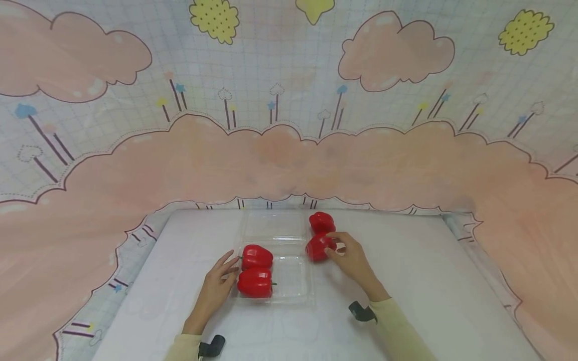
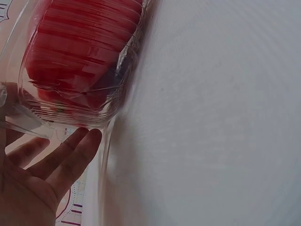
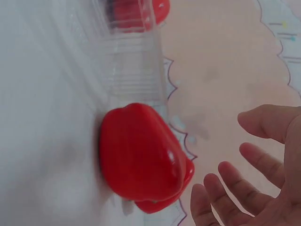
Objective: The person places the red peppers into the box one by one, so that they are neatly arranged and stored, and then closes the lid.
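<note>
A clear plastic clamshell box (image 1: 292,296) stands on the table with two red bell peppers lying in its left half, a rear one (image 1: 257,255) and a front one (image 1: 255,283). My left hand (image 1: 219,286) is at the box's left side, fingers extended, fingertips right at the plastic wall in the left wrist view. Right of the box, my right hand (image 1: 351,258) reaches over a third red bell pepper (image 1: 318,247). In the right wrist view its thumb and fingers (image 3: 257,195) are spread, with a gap between them and that pepper (image 3: 141,155).
Just behind the third pepper lies another red bell pepper (image 1: 322,221). The box's transparent lid (image 1: 274,226) lies folded back toward the far edge. A white table (image 1: 406,281) carries everything, and a patterned cloth (image 1: 289,165) with clouds hangs behind and around it.
</note>
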The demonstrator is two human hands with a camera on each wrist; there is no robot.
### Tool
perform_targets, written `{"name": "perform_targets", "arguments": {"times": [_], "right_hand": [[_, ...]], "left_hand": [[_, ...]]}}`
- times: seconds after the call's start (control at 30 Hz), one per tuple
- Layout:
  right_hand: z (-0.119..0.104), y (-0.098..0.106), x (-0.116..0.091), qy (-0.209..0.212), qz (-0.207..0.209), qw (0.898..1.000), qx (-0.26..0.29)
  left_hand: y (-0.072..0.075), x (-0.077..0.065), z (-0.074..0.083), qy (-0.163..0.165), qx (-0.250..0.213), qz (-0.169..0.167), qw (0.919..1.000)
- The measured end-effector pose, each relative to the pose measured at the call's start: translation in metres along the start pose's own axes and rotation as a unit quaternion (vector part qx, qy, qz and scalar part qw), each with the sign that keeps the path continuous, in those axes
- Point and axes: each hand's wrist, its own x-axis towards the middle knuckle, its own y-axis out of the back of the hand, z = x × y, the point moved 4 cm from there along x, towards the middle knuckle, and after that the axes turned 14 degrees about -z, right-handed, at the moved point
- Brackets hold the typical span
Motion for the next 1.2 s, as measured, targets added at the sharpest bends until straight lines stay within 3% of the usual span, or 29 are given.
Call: {"name": "perform_targets", "arguments": {"times": [0.3,0.67,0.9,1.2], "right_hand": [[0.019,0.001,0.005,-0.007,0.024,1.000,0.007],[0.033,-0.004,0.009,-0.074,0.009,0.997,0.037],[0.041,-0.009,0.013,-0.141,-0.002,0.988,0.064],[0.053,-0.018,0.018,-0.182,0.005,0.981,0.074]], "left_hand": [[0.000,0.000,-0.001,0.003,-0.003,-0.001,1.0000],[0.000,0.000,-0.002,-0.002,-0.003,0.000,1.0000],[0.001,0.000,0.000,0.000,-0.004,0.002,1.0000],[0.001,-0.002,0.001,0.004,-0.002,0.002,1.0000]]}}
